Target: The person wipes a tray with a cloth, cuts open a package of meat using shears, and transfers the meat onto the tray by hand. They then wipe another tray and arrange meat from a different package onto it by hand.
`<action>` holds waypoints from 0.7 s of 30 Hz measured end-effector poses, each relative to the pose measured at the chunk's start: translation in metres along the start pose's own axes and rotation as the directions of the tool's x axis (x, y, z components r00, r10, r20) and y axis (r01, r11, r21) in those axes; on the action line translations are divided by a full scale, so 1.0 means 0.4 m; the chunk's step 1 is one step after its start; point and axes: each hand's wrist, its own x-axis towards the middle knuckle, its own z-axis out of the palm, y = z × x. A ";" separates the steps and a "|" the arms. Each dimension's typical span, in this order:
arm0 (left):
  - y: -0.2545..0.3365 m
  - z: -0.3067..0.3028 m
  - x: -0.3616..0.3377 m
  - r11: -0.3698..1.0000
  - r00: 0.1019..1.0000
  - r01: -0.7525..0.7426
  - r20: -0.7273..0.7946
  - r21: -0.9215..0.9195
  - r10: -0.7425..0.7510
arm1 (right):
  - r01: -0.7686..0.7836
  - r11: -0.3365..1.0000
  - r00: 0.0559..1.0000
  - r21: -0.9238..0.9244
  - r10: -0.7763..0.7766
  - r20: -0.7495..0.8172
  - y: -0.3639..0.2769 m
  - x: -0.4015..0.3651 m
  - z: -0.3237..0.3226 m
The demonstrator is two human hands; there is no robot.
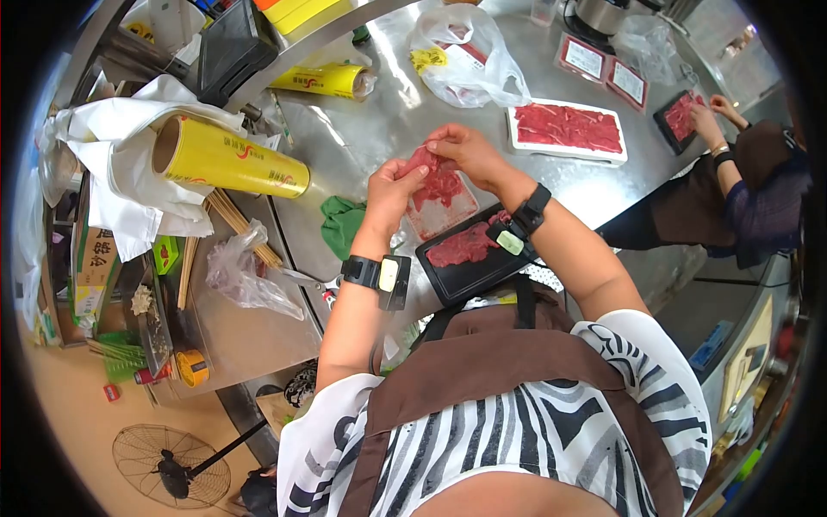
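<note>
Between my left hand (397, 191) and my right hand (469, 153) a thin slice of raw red meat (420, 161) is pinched at its edges. Both hands have their fingers closed on it. Below them lies a clear plastic tray (466, 207) with more red meat (437, 191) in it. Nearer my body is a black tray (448, 283) with a flat piece of meat (461, 247); my right forearm and its wrist device cover its right end. A green cloth (343, 226) lies left of the clear tray, close to my left wrist.
A white tray of meat (567, 129) and a plastic bag (469, 60) sit across the steel table (379, 129). Yellow film rolls (233, 159), skewers (233, 215) and a crumpled bag (250, 271) are at left. At right, a co-worker's hands (711, 121) touch meat on another black tray (662, 129).
</note>
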 end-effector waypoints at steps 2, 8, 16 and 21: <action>-0.022 -0.002 0.017 0.994 0.996 -0.089 -0.035 -0.061 0.087 | 0.012 1.000 0.999 -0.009 -0.012 -0.034 0.010 -0.012 0.004; -0.001 0.008 0.008 0.959 0.983 -0.051 -0.181 -0.279 0.000 | -0.053 0.995 0.994 -0.087 0.061 0.095 0.104 -0.039 -0.006; 0.005 0.010 0.024 0.901 0.936 -0.213 -0.342 -0.378 0.078 | 0.096 0.981 0.989 -0.171 -0.075 0.125 0.182 0.006 0.003; 0.009 -0.001 0.021 0.898 0.907 -0.230 -0.417 -0.375 0.058 | 0.179 0.871 0.979 -0.457 -0.114 0.167 0.176 0.001 -0.019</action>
